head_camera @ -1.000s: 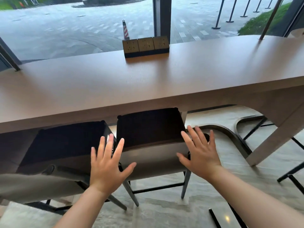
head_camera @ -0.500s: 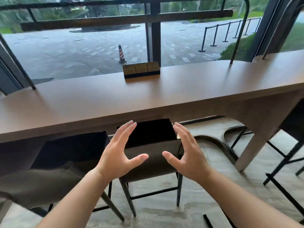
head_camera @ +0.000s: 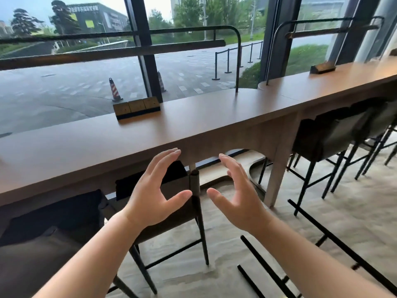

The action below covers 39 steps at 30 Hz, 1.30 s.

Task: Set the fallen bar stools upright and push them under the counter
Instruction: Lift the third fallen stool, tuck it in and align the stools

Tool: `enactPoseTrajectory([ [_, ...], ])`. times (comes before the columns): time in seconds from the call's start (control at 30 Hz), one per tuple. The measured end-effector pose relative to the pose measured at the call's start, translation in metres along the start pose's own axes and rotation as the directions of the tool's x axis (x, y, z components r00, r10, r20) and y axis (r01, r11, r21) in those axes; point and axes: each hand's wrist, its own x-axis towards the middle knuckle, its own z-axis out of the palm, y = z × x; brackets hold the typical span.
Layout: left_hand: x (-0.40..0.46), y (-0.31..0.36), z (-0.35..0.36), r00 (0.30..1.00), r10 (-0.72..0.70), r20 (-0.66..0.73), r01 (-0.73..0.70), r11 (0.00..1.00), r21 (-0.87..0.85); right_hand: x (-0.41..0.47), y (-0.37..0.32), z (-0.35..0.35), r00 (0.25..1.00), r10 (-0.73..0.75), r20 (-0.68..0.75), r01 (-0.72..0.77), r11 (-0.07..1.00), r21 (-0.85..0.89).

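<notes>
Two bar stools stand upright with their seats tucked under the brown counter (head_camera: 193, 117). The middle stool (head_camera: 182, 190) has a black seat and a grey backrest; the left stool (head_camera: 53, 233) stands beside it. My left hand (head_camera: 152, 194) and my right hand (head_camera: 238, 194) hover in front of the middle stool, both with fingers spread and holding nothing. Neither hand touches the stool. Black metal bars of a stool (head_camera: 322, 239) lie low across the floor at the lower right; its seat is out of view.
More upright stools (head_camera: 335, 134) stand under the counter to the right. A socket block (head_camera: 136, 108) sits on the counter, and a second one (head_camera: 322, 67) sits further right. Curved metal rails rise from the countertop before large windows. The floor is pale stone.
Both hands have come off the middle stool's backrest and drawn back, fingers apart. The view has lifted and swung right, bringing the stools on the right into sight.
</notes>
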Motion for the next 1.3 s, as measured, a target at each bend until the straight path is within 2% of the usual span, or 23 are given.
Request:
enactPoseTrajectory([
  [0.33,0.013,0.142,0.112,0.967,0.247,0.062,-0.227,0.948,-0.225,-0.112,-0.022,-0.181,0.976,0.084,-0.2,-0.099,0.993,-0.067],
  [0.47,0.006,0.233,0.175,0.932,0.351,0.092,-0.291,0.874,-0.388,-0.188,-0.036,-0.271,0.953,0.097,-0.288,-0.141,0.981,-0.136],
  [0.67,-0.024,0.366,0.263,0.876,0.452,0.17,-0.31,0.797,-0.518,-0.311,-0.054,-0.387,0.911,0.16,-0.38,-0.254,0.944,-0.211],
  [0.93,-0.087,0.513,0.371,0.842,0.492,0.222,-0.205,0.672,-0.711,-0.464,-0.074,-0.497,0.831,0.258,-0.493,-0.407,0.886,-0.222],
  [1.3,-0.122,0.602,0.475,0.774,0.528,0.349,-0.037,0.589,-0.807,-0.563,-0.075,-0.563,0.681,0.344,-0.646,-0.571,0.802,-0.175],
])
